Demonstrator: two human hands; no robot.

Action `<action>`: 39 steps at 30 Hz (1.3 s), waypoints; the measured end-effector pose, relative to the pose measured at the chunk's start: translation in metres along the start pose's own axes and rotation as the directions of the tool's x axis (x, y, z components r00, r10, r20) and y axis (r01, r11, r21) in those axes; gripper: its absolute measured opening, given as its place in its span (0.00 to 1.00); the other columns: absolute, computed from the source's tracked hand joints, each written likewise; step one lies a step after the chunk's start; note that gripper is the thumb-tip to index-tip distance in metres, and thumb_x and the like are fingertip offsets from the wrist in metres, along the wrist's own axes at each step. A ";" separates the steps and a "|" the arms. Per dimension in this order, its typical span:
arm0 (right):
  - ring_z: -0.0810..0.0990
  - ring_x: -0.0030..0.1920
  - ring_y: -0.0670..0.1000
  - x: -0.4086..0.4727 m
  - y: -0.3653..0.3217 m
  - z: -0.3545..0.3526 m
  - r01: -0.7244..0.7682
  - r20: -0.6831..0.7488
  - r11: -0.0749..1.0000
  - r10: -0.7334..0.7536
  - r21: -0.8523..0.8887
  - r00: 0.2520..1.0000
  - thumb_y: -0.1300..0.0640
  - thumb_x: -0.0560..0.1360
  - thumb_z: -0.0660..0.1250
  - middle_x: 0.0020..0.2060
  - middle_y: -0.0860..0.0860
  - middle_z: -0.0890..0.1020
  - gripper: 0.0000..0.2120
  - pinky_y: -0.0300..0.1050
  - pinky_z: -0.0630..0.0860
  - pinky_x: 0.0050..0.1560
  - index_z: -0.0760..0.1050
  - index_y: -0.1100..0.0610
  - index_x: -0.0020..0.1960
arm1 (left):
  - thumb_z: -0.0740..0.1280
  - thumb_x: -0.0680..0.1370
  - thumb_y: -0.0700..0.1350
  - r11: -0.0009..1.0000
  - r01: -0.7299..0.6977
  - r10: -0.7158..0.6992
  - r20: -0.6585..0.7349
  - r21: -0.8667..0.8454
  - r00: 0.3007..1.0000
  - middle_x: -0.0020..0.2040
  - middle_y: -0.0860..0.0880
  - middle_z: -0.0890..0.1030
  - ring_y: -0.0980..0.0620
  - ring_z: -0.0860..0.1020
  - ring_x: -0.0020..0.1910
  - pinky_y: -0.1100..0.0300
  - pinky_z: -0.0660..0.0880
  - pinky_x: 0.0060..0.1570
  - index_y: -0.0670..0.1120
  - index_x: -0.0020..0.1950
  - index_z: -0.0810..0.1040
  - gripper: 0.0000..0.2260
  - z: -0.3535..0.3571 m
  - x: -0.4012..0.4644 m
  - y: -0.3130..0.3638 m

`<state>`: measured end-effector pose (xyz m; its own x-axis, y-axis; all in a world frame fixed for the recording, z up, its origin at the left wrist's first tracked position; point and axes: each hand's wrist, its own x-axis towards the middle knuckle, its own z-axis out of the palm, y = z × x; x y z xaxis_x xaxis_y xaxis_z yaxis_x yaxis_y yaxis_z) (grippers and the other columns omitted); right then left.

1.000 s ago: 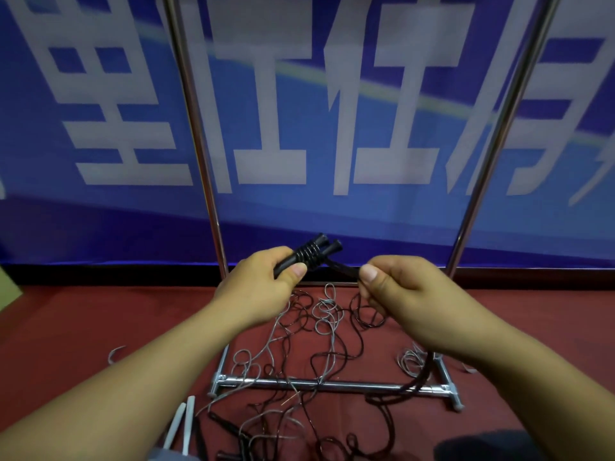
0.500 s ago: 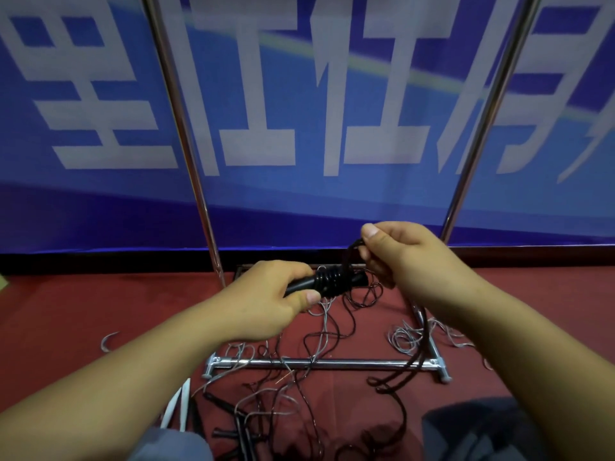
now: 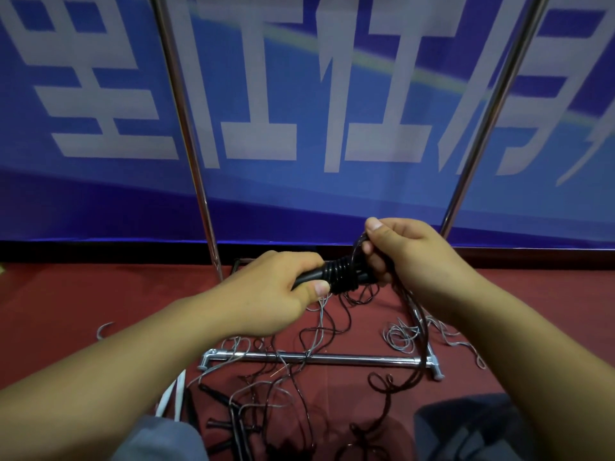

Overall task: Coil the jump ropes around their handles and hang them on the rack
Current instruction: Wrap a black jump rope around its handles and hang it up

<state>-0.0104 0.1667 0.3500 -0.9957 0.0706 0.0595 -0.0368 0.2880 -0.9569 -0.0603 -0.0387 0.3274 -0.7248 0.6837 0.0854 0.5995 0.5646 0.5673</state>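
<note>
My left hand (image 3: 266,294) grips the black handles (image 3: 336,274) at centre, right hand (image 3: 409,257) pinches the rope (image 3: 419,344) at 1 o'clock w/ slack trailing to 5; best I keep wraps tight & side by side.

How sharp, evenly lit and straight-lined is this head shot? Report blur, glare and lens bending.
Head view: dim, bluish light; the banner lettering is softly blurred, while the left hand, right hand and coiled black handles stay fairly sharp. Wide-angle bending makes the rack poles splay outward toward the top. Small highlights glint along the rack's base bar; the bottom edge sinks into shadow.
</note>
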 end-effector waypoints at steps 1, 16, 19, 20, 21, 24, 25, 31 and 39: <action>0.67 0.28 0.49 0.000 0.000 0.000 -0.007 -0.002 1.000 0.007 0.020 1.000 0.51 0.85 0.57 0.26 0.50 0.72 0.20 0.43 0.66 0.35 0.73 0.57 0.38 | 0.65 0.81 0.51 1.000 0.003 -0.003 -0.006 0.008 1.000 0.32 0.51 0.75 0.57 0.70 0.28 0.58 0.67 0.32 0.52 0.45 0.75 0.06 0.000 -0.001 0.000; 0.64 0.30 0.51 -0.001 -0.001 0.001 -0.037 -0.132 0.935 -0.011 -0.352 0.991 0.40 0.82 0.58 0.29 0.53 0.67 0.24 0.45 0.64 0.33 0.75 0.57 0.37 | 0.66 0.76 0.60 0.995 0.092 -0.092 0.022 0.026 0.995 0.27 0.52 0.73 0.54 0.70 0.26 0.55 0.69 0.32 0.55 0.37 0.76 0.13 -0.002 -0.003 -0.004; 0.63 0.28 0.49 0.002 -0.001 0.003 0.027 -0.152 0.826 -0.135 -0.563 0.979 0.40 0.82 0.57 0.27 0.51 0.67 0.27 0.43 0.60 0.29 0.71 0.63 0.37 | 0.63 0.74 0.63 0.997 0.058 -0.060 0.039 0.045 0.997 0.27 0.52 0.73 0.54 0.70 0.25 0.55 0.69 0.31 0.54 0.37 0.75 0.14 0.000 -0.002 -0.003; 0.63 0.27 0.49 0.003 0.000 0.003 0.039 -0.153 0.808 -0.158 -0.588 0.975 0.40 0.82 0.57 0.27 0.51 0.66 0.27 0.41 0.59 0.28 0.69 0.62 0.36 | 0.62 0.74 0.63 0.998 0.051 -0.053 0.045 0.045 0.998 0.27 0.52 0.73 0.54 0.70 0.25 0.55 0.68 0.31 0.53 0.36 0.75 0.15 0.001 -0.002 -0.002; 0.63 0.27 0.49 0.004 0.001 0.004 0.050 -0.150 0.796 -0.175 -0.603 0.973 0.40 0.82 0.58 0.26 0.51 0.66 0.27 0.39 0.58 0.26 0.67 0.60 0.34 | 0.62 0.74 0.63 0.998 0.043 -0.045 0.054 0.041 0.998 0.27 0.52 0.73 0.54 0.70 0.26 0.55 0.68 0.31 0.53 0.35 0.74 0.16 0.002 -0.001 -0.002; 0.63 0.27 0.49 0.006 0.003 0.008 0.069 -0.135 0.776 -0.196 -0.628 0.971 0.41 0.82 0.58 0.25 0.50 0.66 0.26 0.38 0.63 0.27 0.65 0.57 0.32 | 0.64 0.77 0.60 1.000 0.012 -0.011 0.095 -0.006 0.995 0.26 0.55 0.70 0.55 0.68 0.26 0.56 0.66 0.32 0.55 0.32 0.72 0.16 0.003 -0.001 -0.001; 0.63 0.26 0.49 0.007 0.004 0.009 0.074 -0.133 0.773 -0.201 -0.630 0.970 0.41 0.81 0.59 0.25 0.50 0.67 0.26 0.37 0.63 0.27 0.66 0.58 0.32 | 0.64 0.76 0.61 1.000 0.007 -0.004 0.101 -0.025 0.995 0.26 0.55 0.70 0.55 0.68 0.27 0.56 0.66 0.32 0.55 0.31 0.72 0.16 0.003 0.000 0.000; 0.65 0.21 0.45 0.013 0.008 0.004 0.064 -0.099 0.838 -0.138 -0.542 0.985 0.40 0.79 0.64 0.21 0.46 0.66 0.26 0.34 0.62 0.23 0.72 0.58 0.31 | 0.63 0.74 0.61 0.991 -0.026 0.035 0.070 -0.129 0.997 0.26 0.56 0.69 0.58 0.67 0.26 0.58 0.65 0.31 0.53 0.30 0.71 0.17 0.001 -0.006 0.005; 0.75 0.31 0.42 0.019 0.007 0.011 -0.067 0.122 0.988 0.084 -0.138 0.989 0.54 0.73 0.76 0.29 0.43 0.79 0.14 0.38 0.67 0.31 0.75 0.62 0.41 | 0.65 0.78 0.52 0.824 -0.048 0.078 0.030 -0.565 0.997 0.25 0.51 0.67 0.55 0.65 0.21 0.66 0.63 0.24 0.48 0.33 0.69 0.15 -0.002 -0.017 0.013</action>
<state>-0.0300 0.1593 0.3417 -0.9982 -0.0230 -0.0560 0.0416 0.4114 -0.9105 -0.0409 -0.0440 0.3346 -0.6654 0.7391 0.1051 0.3365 0.1713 0.9260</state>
